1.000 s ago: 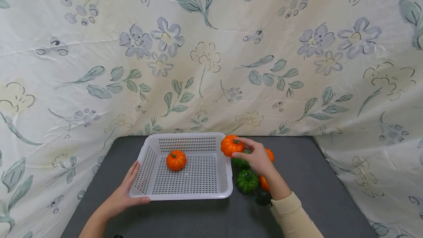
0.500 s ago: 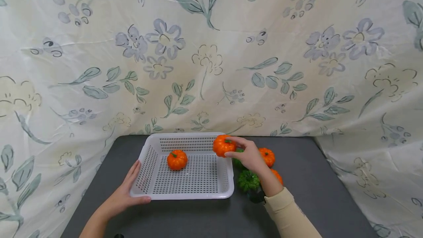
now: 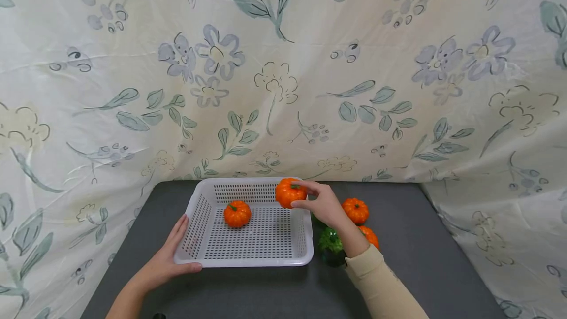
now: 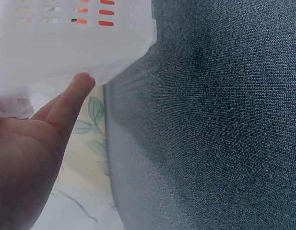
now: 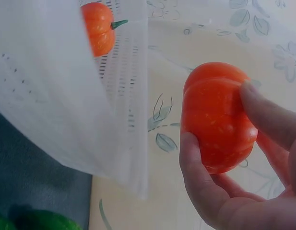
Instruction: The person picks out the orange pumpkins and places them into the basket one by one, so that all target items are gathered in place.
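A white perforated plastic basket [image 3: 242, 263] stands on the dark grey table, with one small orange pumpkin [image 3: 237, 214] inside. My left hand [image 3: 161, 266] rests against its near left corner, straight fingers along the left wall and thumb at the front rim; in the left wrist view a finger [image 4: 73, 100] touches the outer wall. Between thumb and fingers, my right hand [image 3: 325, 206] holds another orange pumpkin [image 3: 289, 193] by its side, above the basket's far right corner. The right wrist view shows this held pumpkin [image 5: 217, 117] off the table, beside the translucent basket wall [image 5: 47, 96].
Right of the basket, partly behind my right forearm, lie two more orange pumpkins [image 3: 356, 210] and bumpy green gourds [image 3: 329, 240], with a dark green one [image 3: 332, 258] in front. A floral cloth [image 3: 274, 73] hangs behind the table. A small black object [image 3: 158, 316] shows at the bottom edge.
My right hand has carried its pumpkin leftward from outside the right rim to over the basket's far right corner. The orange pumpkins on the right now show more fully. The left hand has stayed put.
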`<action>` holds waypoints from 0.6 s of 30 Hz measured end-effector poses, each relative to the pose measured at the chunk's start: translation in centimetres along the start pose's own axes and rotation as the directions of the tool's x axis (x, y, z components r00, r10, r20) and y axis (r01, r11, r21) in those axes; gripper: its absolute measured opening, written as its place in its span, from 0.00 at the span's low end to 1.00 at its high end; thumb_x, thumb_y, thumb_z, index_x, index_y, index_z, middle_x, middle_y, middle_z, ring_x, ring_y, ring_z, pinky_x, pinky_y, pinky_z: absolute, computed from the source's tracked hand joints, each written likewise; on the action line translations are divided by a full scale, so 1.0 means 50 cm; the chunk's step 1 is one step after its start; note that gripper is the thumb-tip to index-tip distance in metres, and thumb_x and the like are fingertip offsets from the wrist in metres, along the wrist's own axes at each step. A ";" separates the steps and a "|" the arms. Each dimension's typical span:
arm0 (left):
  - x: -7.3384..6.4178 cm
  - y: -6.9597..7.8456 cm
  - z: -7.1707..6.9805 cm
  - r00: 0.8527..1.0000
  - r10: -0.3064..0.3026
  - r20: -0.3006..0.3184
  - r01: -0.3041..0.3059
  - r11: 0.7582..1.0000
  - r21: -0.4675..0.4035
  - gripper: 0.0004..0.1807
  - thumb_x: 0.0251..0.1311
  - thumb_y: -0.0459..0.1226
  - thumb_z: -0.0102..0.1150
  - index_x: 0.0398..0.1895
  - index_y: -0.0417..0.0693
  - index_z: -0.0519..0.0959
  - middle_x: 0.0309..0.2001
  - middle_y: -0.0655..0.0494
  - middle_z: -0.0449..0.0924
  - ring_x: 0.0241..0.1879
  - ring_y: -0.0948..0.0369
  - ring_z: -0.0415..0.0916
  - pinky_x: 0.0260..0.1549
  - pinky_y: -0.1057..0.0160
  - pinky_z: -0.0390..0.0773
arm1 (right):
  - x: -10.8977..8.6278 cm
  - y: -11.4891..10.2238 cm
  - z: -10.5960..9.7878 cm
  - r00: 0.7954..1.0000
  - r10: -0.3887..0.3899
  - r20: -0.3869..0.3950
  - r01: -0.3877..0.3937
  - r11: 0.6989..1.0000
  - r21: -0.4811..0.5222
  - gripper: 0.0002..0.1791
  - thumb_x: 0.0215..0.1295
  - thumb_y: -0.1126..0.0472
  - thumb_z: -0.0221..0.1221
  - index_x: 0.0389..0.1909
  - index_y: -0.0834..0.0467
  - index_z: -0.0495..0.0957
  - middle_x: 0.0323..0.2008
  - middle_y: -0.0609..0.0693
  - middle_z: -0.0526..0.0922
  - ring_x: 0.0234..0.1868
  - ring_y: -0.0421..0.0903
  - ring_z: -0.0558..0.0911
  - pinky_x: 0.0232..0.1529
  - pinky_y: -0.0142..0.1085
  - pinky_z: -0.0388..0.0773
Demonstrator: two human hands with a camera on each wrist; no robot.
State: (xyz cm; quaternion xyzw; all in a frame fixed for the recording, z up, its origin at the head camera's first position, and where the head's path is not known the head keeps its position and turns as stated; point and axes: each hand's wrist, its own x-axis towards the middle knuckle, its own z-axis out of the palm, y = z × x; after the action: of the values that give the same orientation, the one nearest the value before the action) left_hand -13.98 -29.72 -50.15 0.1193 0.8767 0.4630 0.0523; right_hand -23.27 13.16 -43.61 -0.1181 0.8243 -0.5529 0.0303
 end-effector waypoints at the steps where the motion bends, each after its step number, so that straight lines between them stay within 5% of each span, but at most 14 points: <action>1: 0.000 0.000 0.000 1.000 0.002 0.000 -0.002 1.000 0.002 0.68 0.46 0.40 0.77 0.83 0.51 0.36 0.82 0.45 0.24 0.75 0.32 0.32 0.62 0.22 0.42 | 0.000 -0.002 0.003 1.000 -0.003 -0.001 0.003 1.000 0.002 0.31 0.54 0.51 0.75 0.61 0.40 0.81 0.65 0.48 0.77 0.60 0.53 0.78 0.52 0.47 0.81; 18: 0.002 -0.030 0.011 1.000 0.023 -0.015 -0.023 1.000 0.002 0.68 0.47 0.40 0.77 0.83 0.52 0.36 0.82 0.45 0.23 0.75 0.32 0.33 0.62 0.22 0.43 | 0.035 -0.013 0.060 0.996 -0.066 0.059 0.064 0.997 0.033 0.28 0.57 0.54 0.74 0.61 0.44 0.82 0.68 0.50 0.75 0.63 0.60 0.76 0.53 0.49 0.80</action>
State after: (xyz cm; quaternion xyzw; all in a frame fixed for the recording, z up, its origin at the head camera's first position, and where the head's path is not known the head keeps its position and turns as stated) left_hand -14.22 -30.09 -51.71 0.1260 0.8761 0.4635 0.0406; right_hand -24.35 9.83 -44.03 -0.1610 0.8101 -0.5624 0.0389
